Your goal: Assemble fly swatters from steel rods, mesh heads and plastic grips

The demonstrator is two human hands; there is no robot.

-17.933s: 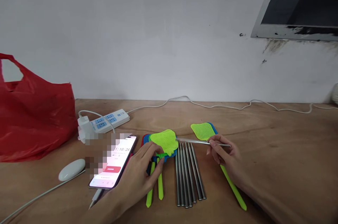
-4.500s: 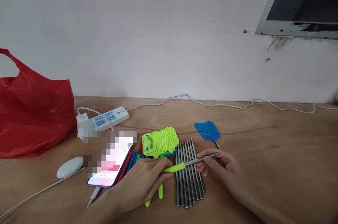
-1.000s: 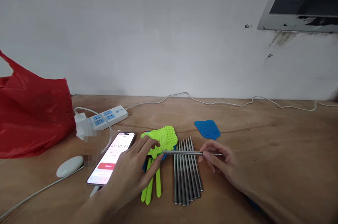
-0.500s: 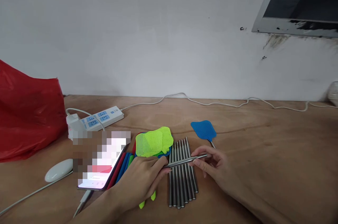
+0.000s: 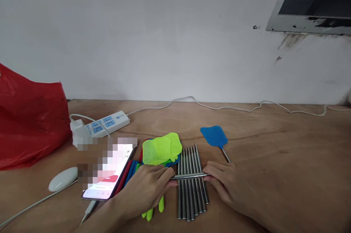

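Observation:
A metal rod (image 5: pixel 190 176) lies level between my two hands, across a row of similar metal rods (image 5: pixel 189 198) on the table. My left hand (image 5: pixel 153 185) is closed around its left end. At the right end, my right hand (image 5: pixel 223 183) grips it with thumb and fingers, covering the tip. Yellow-green fly swatter heads (image 5: pixel 157 149) are stacked beyond my left hand, with blue and red ones partly showing underneath. Yellow-green handle ends (image 5: pixel 161 203) stick out below that hand. Beyond my right hand lies a blue fly swatter head (image 5: pixel 214 136) on a metal shaft, partly hidden by the hand.
Left of the swatters a lit phone (image 5: pixel 108 174) lies beside red and blue handles (image 5: pixel 128 174). Farther left are a white power strip (image 5: pixel 109 123), a white oval device (image 5: pixel 63 179) and a red plastic bag (image 5: pixel 33 123). A thin white cable (image 5: pixel 219 108) runs along the wall.
My right hand has moved down and closed over the rod's right tip, which showed before. The rod has turned from slanting to nearly level. The view has shifted slightly.

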